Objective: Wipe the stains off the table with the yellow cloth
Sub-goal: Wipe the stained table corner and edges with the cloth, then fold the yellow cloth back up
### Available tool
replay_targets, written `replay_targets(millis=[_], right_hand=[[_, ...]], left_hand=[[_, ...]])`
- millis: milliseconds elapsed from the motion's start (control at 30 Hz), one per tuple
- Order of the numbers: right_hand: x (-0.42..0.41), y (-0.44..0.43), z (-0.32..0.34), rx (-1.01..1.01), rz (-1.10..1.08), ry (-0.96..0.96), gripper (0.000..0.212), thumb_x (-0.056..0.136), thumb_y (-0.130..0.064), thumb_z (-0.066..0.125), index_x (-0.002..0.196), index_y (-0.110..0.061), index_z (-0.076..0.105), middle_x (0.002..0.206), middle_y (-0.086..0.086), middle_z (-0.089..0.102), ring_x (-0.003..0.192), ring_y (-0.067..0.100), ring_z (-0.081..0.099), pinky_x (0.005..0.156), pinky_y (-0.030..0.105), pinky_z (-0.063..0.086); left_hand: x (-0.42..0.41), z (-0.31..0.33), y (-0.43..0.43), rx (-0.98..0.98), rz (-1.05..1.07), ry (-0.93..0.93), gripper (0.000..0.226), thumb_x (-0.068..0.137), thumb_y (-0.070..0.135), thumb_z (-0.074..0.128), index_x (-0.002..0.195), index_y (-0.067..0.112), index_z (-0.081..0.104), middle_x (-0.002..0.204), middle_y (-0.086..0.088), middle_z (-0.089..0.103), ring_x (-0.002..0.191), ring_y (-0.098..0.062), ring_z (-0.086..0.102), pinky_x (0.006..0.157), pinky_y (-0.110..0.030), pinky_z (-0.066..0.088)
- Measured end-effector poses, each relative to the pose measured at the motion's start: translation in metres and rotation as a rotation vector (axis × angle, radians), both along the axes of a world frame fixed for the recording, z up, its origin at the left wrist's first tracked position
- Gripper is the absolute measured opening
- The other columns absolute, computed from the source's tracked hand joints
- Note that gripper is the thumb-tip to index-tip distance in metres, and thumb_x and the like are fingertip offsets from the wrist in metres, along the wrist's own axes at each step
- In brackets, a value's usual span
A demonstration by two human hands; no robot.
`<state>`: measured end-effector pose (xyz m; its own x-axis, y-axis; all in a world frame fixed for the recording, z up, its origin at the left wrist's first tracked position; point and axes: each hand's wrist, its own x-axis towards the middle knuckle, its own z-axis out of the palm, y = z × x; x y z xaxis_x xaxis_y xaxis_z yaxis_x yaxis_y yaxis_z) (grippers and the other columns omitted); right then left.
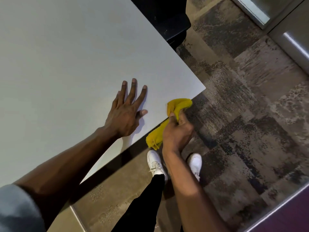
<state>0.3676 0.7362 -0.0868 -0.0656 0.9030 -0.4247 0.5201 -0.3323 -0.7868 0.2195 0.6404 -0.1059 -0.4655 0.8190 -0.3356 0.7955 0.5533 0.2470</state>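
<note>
My left hand (127,109) lies flat on the white table (66,56), fingers spread, near the table's front edge and close to its right corner. My right hand (178,131) grips the bunched yellow cloth (179,104) just off the table's front edge. One end of the cloth sticks up beside the corner and the other end hangs below my fist. No stain shows on the visible tabletop.
A dark chair or cabinet (167,19) stands beyond the table's far right edge. Patterned grey-brown carpet (242,106) covers the floor to the right. My white shoes (155,162) stand below the table edge. Metal-trimmed furniture (294,46) sits at the top right.
</note>
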Motion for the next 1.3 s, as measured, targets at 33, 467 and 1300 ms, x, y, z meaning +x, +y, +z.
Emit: replay_targets(millis=[33, 467, 1300], right_hand=[[0.002, -0.008, 0.001, -0.006, 0.021, 0.002, 0.039, 0.102, -0.016, 0.070, 0.140, -0.011, 0.069, 0.130, 0.017, 0.076, 0.121, 0.035, 0.073, 0.104, 0.040, 0.057], [0.055, -0.046, 0.027, -0.086, 0.487, 0.046, 0.037, 0.097, -0.008, 0.071, 0.131, -0.020, 0.076, 0.123, 0.008, 0.081, 0.114, 0.028, 0.074, 0.100, 0.044, 0.058], [0.174, -0.039, 0.166, 0.517, 1.014, 0.320, 0.052, 0.096, -0.031, 0.078, 0.145, -0.026, 0.061, 0.129, -0.005, 0.067, 0.108, 0.011, 0.069, 0.077, 0.036, 0.065]], left_hand=[[0.000, 0.001, 0.001, -0.012, -0.002, 0.004, 0.076, 0.112, 0.058, 0.028, 0.174, 0.029, -0.007, 0.181, -0.010, -0.022, 0.167, -0.042, -0.021, 0.135, -0.057, 0.005], [0.032, 0.070, 0.014, 0.004, 0.264, -0.296, 0.039, 0.113, 0.035, 0.054, 0.136, 0.009, 0.070, 0.154, -0.018, 0.058, 0.146, -0.043, 0.051, 0.112, -0.054, 0.048], [0.156, 0.277, -0.100, 0.531, 0.818, -0.456, 0.013, 0.091, 0.026, 0.087, 0.088, 0.020, 0.076, 0.088, 0.002, 0.082, 0.091, -0.021, 0.078, 0.088, -0.042, 0.060]])
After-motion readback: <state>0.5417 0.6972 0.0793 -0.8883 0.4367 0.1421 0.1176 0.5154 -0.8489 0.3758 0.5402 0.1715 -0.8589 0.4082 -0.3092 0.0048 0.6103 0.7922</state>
